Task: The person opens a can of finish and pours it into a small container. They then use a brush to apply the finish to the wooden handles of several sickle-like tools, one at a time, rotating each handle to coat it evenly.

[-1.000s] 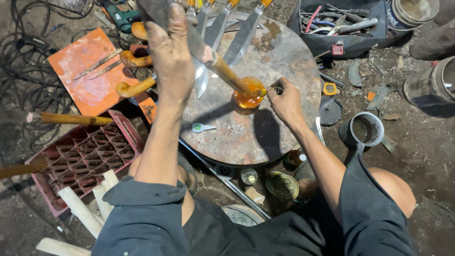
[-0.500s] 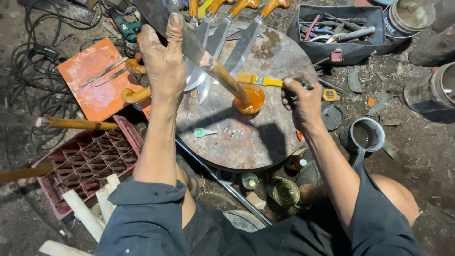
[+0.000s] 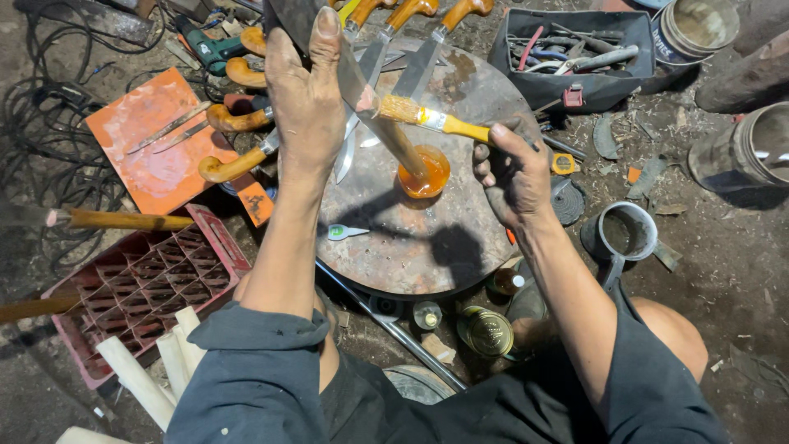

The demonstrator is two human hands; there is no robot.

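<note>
My left hand (image 3: 308, 90) grips a knife by its blade and holds it tilted, its wooden handle (image 3: 403, 148) pointing down toward a small bowl of orange liquid (image 3: 433, 177). My right hand (image 3: 514, 177) holds a yellow-handled paintbrush (image 3: 427, 117), and its orange-wet bristles touch the upper part of that knife handle. The bowl stands on a round rusty metal table (image 3: 411, 247). Several more knives with orange handles (image 3: 411, 57) lie at the far side of the table.
Left of the table lie an orange board (image 3: 152, 156) with thin blades, curved wooden handles (image 3: 234, 164) and a red crate (image 3: 140, 288). Pale sticks (image 3: 156, 370) rest near my knee. A black tool tray (image 3: 575, 49), metal mug (image 3: 625, 234) and jars (image 3: 485, 329) surround the table.
My right hand lifted the brush from the bowl and brought its bristles up onto the knife handle. My left hand kept the knife held over the bowl.
</note>
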